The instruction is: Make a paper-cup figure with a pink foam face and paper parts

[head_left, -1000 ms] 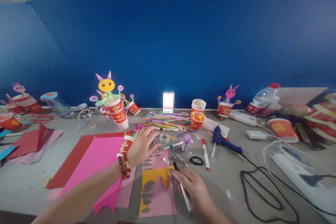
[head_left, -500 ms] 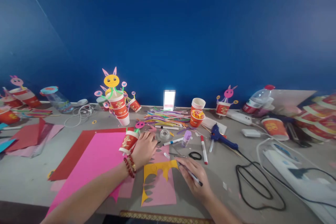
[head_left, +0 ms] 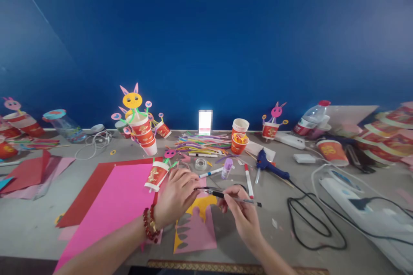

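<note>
My right hand (head_left: 241, 211) pinches a pen (head_left: 237, 198) with a black front part and a clear barrel, lying nearly level and pointing left. Its front end reaches the fingertips of my left hand (head_left: 180, 195), whose fingers are bent and closed; a small dark bit shows there, too small to make out. Below the hands lies a yellow paper sheet (head_left: 202, 206) with scalloped cut-outs, on top of a pink paper sheet (head_left: 201, 234). A red paper cup (head_left: 157, 175) with a pink face figure leans just beyond my left hand.
Bright pink paper (head_left: 119, 197) and red paper (head_left: 84, 197) lie at left. Beyond the hands are a tape roll (head_left: 200, 163), a glue stick (head_left: 227, 167), a red marker (head_left: 248, 180) and pipe cleaners (head_left: 200, 142). A blue glue gun (head_left: 272, 166) with its cord and a power strip (head_left: 355, 206) are at right.
My right hand has raised the pen and turned it level, bringing its front end to my left fingertips. My left hand has come nearer, over the yellow sheet's edge. The view has shifted slightly.
</note>
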The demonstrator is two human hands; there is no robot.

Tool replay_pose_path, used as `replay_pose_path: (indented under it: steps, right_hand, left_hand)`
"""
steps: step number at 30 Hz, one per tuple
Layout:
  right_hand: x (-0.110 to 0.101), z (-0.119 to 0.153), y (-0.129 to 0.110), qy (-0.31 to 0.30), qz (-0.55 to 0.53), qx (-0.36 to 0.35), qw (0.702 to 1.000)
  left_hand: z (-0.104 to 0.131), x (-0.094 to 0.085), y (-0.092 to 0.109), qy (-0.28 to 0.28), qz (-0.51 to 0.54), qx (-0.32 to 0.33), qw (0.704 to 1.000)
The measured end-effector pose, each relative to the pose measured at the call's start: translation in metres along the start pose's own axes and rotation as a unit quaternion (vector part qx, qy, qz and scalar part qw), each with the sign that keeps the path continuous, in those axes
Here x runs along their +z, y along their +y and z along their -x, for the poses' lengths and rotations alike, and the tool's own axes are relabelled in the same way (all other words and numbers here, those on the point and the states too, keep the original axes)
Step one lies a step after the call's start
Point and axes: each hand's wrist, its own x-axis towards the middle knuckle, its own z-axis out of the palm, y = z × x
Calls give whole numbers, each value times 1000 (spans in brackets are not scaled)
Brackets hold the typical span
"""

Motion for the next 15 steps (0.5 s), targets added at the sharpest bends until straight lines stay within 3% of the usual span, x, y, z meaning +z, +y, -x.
replay_pose_path:
  steps: [15]
  right_hand:
    - [11,2,-11,-6,-51,-22,998]
  left_hand:
    - [-1,-2,20,26,57,19,998]
